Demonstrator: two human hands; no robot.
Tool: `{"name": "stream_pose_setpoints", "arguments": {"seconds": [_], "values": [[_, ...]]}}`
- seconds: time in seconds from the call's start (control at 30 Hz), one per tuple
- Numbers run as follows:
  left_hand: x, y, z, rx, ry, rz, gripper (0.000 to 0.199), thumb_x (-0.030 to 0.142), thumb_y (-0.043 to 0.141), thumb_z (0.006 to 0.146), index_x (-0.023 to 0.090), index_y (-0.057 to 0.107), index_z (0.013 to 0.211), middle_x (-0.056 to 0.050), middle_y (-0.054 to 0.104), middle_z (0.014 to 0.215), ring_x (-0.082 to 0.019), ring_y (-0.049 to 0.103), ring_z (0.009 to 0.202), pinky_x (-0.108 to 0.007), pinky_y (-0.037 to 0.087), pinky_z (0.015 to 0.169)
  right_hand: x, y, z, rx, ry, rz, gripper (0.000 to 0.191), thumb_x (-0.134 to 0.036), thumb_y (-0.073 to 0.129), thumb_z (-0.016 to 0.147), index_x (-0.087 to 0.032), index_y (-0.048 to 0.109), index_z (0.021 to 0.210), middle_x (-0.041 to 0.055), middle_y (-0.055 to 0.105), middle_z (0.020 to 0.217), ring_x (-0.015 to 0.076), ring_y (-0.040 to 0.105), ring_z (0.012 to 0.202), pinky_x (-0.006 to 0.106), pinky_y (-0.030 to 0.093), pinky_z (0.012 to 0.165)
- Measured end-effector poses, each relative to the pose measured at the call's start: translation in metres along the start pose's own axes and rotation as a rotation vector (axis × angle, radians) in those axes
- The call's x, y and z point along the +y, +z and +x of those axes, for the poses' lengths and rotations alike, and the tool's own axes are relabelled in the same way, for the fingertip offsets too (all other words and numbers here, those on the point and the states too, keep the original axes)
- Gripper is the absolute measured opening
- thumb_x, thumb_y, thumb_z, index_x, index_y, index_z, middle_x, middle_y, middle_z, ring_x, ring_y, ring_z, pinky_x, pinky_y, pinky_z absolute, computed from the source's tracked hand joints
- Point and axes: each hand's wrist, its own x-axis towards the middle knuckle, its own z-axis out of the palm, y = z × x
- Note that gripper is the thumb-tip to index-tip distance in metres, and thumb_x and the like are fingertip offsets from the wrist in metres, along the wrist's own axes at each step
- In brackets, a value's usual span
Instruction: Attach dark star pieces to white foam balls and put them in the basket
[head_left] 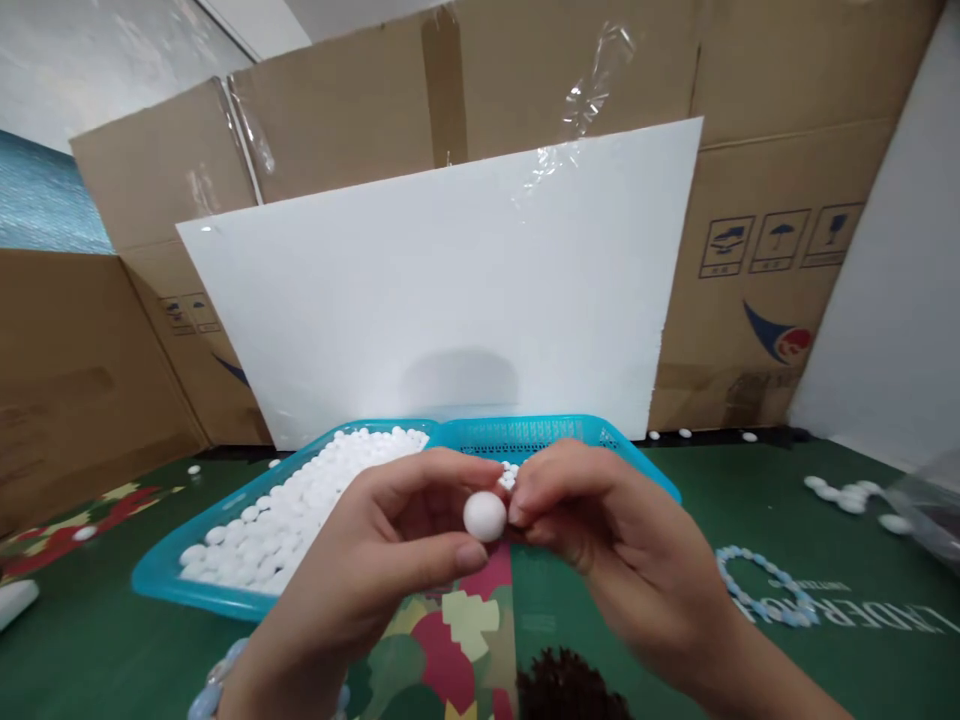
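Near the middle of the view, a white ball (484, 517) sits between the fingers of my left hand (405, 540), beside the thumb tip. My right hand (600, 520) is closed in a pinch against the ball's right side; what its fingertips hold is too small to make out. Small white beads (509, 475) show between the fingertips of both hands. Behind my left hand, a blue basket (206, 597) holds many white balls. A second blue basket (525, 432) stands behind my right hand, its inside mostly hidden.
A blue bead bracelet (765, 608) lies on the green table (840, 550) at the right, with loose white balls (851, 497) beyond it. A white board (450, 290) leans against cardboard boxes (345, 120) at the back. Dark brown fuzz (570, 690) shows at the bottom edge.
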Motion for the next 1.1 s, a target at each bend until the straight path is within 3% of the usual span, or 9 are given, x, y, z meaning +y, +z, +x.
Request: {"name": "stream_pose_setpoints", "arguments": {"seconds": [0.23,0.43,0.67,1.1], "values": [[-0.003,0.001,0.002,-0.012,-0.027,-0.063,0.014,0.014,0.061,0.051,0.025,0.058,0.06,0.005,0.056,0.058,-0.005,0.046,0.051,-0.011,0.038,0.043,-0.004,0.001,-0.001,0.024,0.011,-0.074,0.018,-0.002,0.039,0.069,-0.02,0.041,0.073,-0.003,0.047,0.068,0.0029,0.048,0.064,0.009,0.041,0.057],[0.001,0.007,0.0,0.081,0.002,-0.044,0.016,0.009,0.057,0.054,0.024,0.06,0.059,0.006,0.058,0.058,-0.005,0.049,0.055,-0.009,0.04,0.05,-0.005,0.002,-0.001,0.015,0.016,0.018,0.021,0.001,0.038,0.069,-0.019,0.04,0.075,-0.0038,0.048,0.071,0.0014,0.049,0.066,0.007,0.041,0.061],[-0.005,0.001,0.003,0.001,0.054,-0.05,0.019,0.005,0.055,0.055,0.022,0.061,0.06,0.006,0.059,0.059,-0.004,0.052,0.053,-0.007,0.042,0.049,-0.004,0.004,-0.001,0.064,-0.077,0.043,0.02,0.001,0.039,0.068,-0.018,0.041,0.075,-0.0027,0.047,0.067,0.0024,0.049,0.064,0.007,0.043,0.059],[-0.011,0.009,0.002,0.112,0.079,-0.043,0.017,0.004,0.056,0.053,0.02,0.059,0.054,0.006,0.053,0.052,-0.003,0.049,0.046,-0.008,0.04,0.043,0.001,0.004,-0.002,0.166,-0.145,0.008,0.018,-0.003,0.042,0.069,-0.02,0.037,0.07,-0.0032,0.045,0.062,0.0032,0.049,0.056,0.01,0.044,0.052]]}}
